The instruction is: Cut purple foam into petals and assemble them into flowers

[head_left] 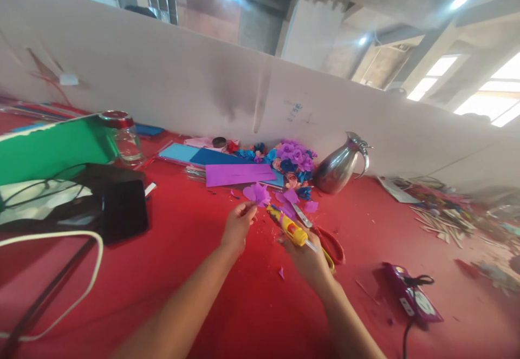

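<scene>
Between the fingertips of my left hand [239,226] is a purple paper flower [257,193], its petals spread upward. My right hand [304,256] grips a yellow hot glue gun [289,226], whose dark nozzle points at the base of the flower. A clear glue stick [311,245] pokes out of the gun's rear. Scissors [331,244] with red and yellow handles lie just beside my right hand, partly hidden by it. Loose purple paper petals [291,196] lie by the scissor blades. Whether the nozzle touches the flower I cannot tell.
Behind my hands lie purple paper sheets [239,175] and a pile of finished paper flowers [296,158]. A steel jug [337,169] stands to their right. Left are a glass jar [125,137] and a black phone [124,210]. A purple power strip [412,297] lies front right.
</scene>
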The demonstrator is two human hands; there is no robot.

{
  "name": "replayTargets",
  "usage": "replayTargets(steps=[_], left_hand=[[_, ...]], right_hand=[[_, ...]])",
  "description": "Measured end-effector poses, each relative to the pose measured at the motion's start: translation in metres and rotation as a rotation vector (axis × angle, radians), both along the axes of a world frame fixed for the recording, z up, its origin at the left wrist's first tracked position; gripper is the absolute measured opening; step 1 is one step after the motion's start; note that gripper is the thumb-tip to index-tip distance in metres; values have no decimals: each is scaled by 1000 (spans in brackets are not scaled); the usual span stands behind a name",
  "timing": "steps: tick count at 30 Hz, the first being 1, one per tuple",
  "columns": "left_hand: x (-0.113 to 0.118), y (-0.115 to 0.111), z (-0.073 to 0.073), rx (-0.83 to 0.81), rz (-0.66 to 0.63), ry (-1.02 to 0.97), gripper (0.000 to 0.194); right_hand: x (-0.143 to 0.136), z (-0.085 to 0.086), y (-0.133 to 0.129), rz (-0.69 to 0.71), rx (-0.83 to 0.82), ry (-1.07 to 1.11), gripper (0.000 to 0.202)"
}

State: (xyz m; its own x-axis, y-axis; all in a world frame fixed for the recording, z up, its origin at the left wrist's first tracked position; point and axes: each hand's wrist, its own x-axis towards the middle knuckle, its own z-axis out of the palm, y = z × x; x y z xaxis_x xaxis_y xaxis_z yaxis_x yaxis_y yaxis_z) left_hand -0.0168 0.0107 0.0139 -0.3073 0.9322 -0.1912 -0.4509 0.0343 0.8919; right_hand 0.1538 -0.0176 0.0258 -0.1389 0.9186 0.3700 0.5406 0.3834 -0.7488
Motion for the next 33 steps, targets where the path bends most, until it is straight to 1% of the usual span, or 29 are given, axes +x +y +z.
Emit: replayTargets(steps=[3,9,12,16,20,28,33], left_hand=[[1,1,-2,-1,-15,16,28],[1,0,-4,24,-33,-14,27],[2,-1,-3,20,-41,-30,28],[2,-2,1,12,-41,-37,25],[2,-3,3,20,-55,-36,21],[2,-3,2,23,-53,-33,21],[3,-3,2,7,-47,-28,20]], right_hand=[[-4,-2,3,52,-40,-12,20],[-6,-3,4,28,-6,-38,20],[-7,-3,5,27,-21,-22,20],[-8,-4,7,-16,-51,-8,23],[-8,-5,7,-21,-58,8,23],[-4,-14,8,-23,-50,11,27],[-6,-11,6,-11,-49,15,25]])
